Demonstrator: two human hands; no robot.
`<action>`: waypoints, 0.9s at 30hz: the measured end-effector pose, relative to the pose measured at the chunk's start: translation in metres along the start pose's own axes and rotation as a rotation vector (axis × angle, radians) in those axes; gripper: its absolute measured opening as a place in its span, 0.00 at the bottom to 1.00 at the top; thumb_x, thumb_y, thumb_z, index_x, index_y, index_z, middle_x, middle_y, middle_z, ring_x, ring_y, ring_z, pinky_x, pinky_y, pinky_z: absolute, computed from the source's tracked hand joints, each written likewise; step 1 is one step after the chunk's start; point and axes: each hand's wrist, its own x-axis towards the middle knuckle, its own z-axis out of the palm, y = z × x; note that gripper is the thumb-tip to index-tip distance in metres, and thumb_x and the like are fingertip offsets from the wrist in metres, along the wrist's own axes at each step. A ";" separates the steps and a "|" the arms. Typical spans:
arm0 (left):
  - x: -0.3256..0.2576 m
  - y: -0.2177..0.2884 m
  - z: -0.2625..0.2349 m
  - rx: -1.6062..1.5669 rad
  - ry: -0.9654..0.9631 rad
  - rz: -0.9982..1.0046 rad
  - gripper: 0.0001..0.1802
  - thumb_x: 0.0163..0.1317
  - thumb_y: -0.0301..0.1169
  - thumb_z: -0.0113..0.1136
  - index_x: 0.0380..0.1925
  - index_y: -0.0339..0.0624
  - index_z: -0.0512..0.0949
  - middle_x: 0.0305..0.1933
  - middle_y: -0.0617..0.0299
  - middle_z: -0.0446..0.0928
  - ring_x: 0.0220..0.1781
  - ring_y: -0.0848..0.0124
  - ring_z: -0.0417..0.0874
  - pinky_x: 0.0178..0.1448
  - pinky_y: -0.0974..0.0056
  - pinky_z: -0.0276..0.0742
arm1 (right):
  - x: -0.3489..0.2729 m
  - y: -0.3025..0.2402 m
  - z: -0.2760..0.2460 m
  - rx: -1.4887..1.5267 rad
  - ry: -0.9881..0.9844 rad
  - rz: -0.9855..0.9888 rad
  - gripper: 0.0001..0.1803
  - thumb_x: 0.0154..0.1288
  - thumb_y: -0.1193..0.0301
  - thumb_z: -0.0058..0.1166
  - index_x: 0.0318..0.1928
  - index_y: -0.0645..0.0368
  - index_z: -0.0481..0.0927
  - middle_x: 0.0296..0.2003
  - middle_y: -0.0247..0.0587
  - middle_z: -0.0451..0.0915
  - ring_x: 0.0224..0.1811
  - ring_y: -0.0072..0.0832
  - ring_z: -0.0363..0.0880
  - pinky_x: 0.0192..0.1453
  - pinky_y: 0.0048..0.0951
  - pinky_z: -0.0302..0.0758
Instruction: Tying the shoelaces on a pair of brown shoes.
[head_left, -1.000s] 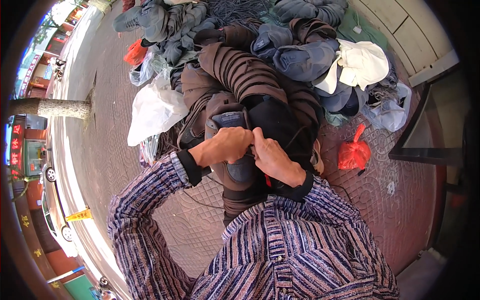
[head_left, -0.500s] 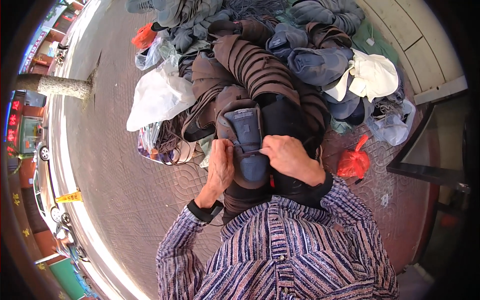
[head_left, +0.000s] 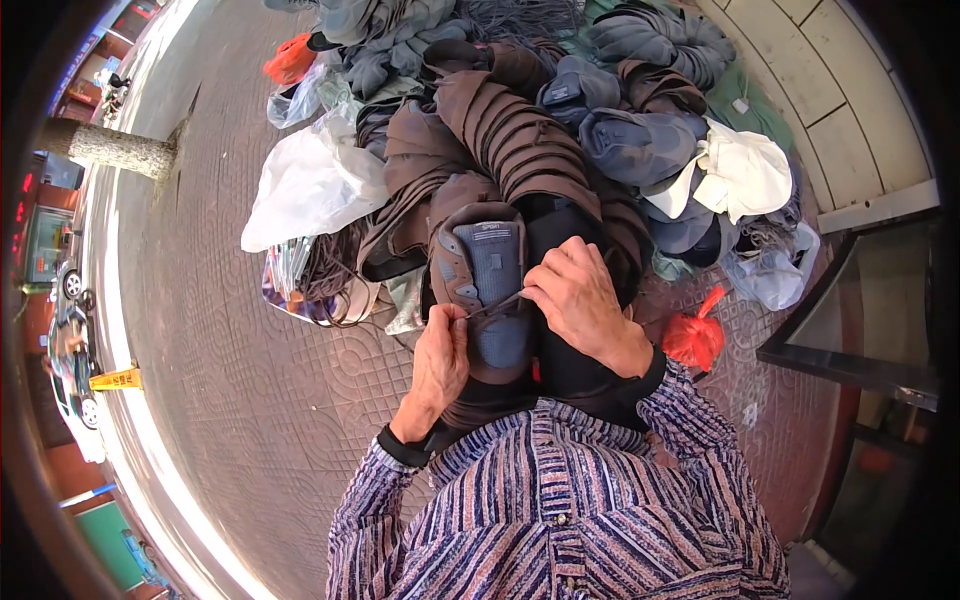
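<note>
On my lap lies a brown shoe upper (head_left: 453, 270) with a blue-grey tongue (head_left: 492, 262), its toe toward me. A thin dark shoelace (head_left: 497, 304) crosses the tongue on a slant. My left hand (head_left: 436, 365) is closed at the upper's left edge, thumb and fingers pinching the lace. Right of the tongue, my right hand (head_left: 585, 310) pinches the other stretch of lace, fingers bent and pressed together. The lace looks taut between both hands. How it passes through the eyelets is partly hidden by my fingers.
Stacked brown uppers (head_left: 515, 140) lie just beyond the shoe upper. Blue-grey uppers (head_left: 635, 140), a white cloth cap (head_left: 745, 165) and a white plastic bag (head_left: 315, 185) surround them. A bundle of dark laces (head_left: 340, 275) lies left; a red knotted bag (head_left: 695, 335) sits right, near a black-framed panel (head_left: 850, 320).
My right hand has risen a little from the upper and turned, drawing the lace up at a slant. The left hand stays at the left edge. The whole view has shifted slightly.
</note>
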 end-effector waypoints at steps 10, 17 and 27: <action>0.011 -0.017 -0.010 -0.458 -0.172 -0.353 0.11 0.71 0.36 0.44 0.34 0.39 0.67 0.22 0.70 0.61 0.23 0.79 0.60 0.26 0.72 0.60 | -0.003 0.013 -0.014 0.071 -0.127 -0.049 0.12 0.56 0.63 0.60 0.24 0.58 0.76 0.20 0.38 0.72 0.29 0.34 0.69 0.35 0.32 0.67; 0.031 -0.037 -0.094 -1.681 -0.047 -0.464 0.05 0.61 0.28 0.47 0.31 0.39 0.69 0.22 0.65 0.64 0.21 0.74 0.62 0.24 0.69 0.62 | -0.010 0.010 -0.010 0.119 -0.215 0.150 0.18 0.52 0.55 0.62 0.20 0.56 0.77 0.19 0.35 0.71 0.30 0.35 0.69 0.36 0.34 0.66; 0.052 -0.088 -0.358 -1.398 0.317 0.048 0.08 0.70 0.23 0.37 0.33 0.31 0.66 0.21 0.66 0.57 0.19 0.75 0.54 0.25 0.69 0.54 | 0.028 0.020 0.013 0.739 -0.147 0.383 0.10 0.67 0.72 0.49 0.45 0.63 0.76 0.29 0.42 0.80 0.28 0.25 0.79 0.33 0.27 0.74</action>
